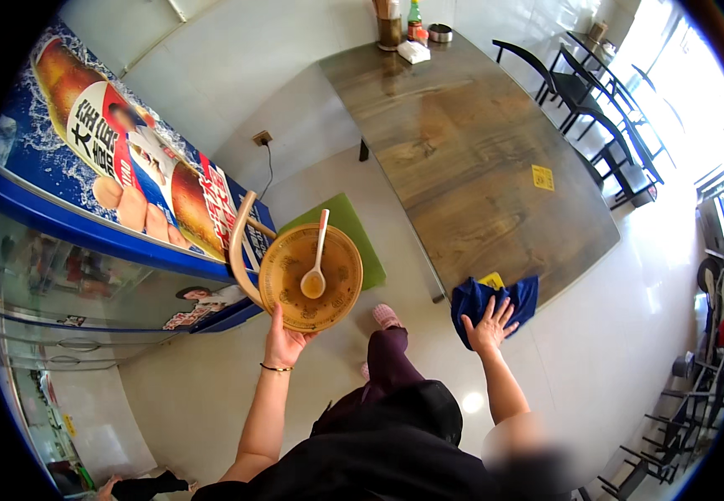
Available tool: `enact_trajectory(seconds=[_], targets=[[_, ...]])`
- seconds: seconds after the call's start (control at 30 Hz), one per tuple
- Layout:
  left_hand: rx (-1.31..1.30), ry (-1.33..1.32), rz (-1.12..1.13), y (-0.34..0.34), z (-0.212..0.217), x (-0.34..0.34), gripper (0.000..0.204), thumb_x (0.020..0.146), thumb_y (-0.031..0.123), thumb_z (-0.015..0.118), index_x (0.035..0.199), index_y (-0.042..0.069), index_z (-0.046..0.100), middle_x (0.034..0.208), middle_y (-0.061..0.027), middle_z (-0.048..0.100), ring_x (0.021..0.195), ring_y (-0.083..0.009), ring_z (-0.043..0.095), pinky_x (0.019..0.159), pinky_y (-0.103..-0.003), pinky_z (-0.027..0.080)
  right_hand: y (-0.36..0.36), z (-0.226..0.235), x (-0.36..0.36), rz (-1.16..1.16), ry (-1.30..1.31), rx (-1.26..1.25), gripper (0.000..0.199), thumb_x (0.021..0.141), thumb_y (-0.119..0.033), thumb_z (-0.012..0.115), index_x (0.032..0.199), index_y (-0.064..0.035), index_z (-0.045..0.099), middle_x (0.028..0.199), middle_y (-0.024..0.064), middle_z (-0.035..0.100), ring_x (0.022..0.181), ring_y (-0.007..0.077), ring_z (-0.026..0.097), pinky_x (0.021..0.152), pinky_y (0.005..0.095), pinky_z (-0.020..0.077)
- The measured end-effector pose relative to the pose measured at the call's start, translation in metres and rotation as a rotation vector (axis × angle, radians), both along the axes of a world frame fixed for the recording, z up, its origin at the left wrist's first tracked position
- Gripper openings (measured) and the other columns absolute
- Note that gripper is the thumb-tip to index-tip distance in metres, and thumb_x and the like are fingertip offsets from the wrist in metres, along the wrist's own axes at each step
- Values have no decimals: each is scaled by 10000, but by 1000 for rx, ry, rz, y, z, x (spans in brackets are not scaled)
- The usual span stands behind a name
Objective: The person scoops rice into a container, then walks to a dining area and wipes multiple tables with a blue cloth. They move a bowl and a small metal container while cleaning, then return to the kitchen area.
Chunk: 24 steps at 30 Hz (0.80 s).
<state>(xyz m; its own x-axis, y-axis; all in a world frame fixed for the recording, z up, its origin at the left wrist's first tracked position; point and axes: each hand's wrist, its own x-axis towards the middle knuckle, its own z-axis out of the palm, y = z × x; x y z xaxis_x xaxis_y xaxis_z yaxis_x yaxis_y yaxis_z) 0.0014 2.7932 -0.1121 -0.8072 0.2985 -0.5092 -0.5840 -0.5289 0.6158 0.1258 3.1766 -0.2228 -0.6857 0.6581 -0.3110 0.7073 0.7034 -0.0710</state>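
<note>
My left hand (287, 341) holds a wide orange-brown bowl (275, 288) from below, fingers under its near rim. Inside the bowl lies a white spoon (321, 244), its tip orange and some brownish liquid in its scoop. A dark patterned lining shows in the bowl. Spread fingers of my right hand (489, 327) lie flat on a crumpled dark blue cloth (525, 297). The cloth rests on the near corner of a brown wood-grain table (479, 167), hanging over its edge and partly covering a yellow sticker (493, 280).
On the table's far end stand a chopstick holder (389, 33), a green-capped bottle (414, 17), white napkins (413, 53) and a round metal dish (439, 32). A blue drinks fridge (95, 230) and a curved wooden chair back (238, 242) are left. Black chairs (575, 88) stand right.
</note>
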Motion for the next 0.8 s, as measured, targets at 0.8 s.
enact_trajectory(seconds=[0.8], targets=[[45, -41, 41, 44, -9, -333, 488, 942, 406, 310, 1325, 105, 304, 1302, -83, 428, 1179, -251, 438, 947, -442, 401, -53, -20, -566, 530, 175, -67, 811, 762, -563, 507, 1387, -128, 229, 1444, 199, 88, 1334, 367, 44, 976, 658, 40]])
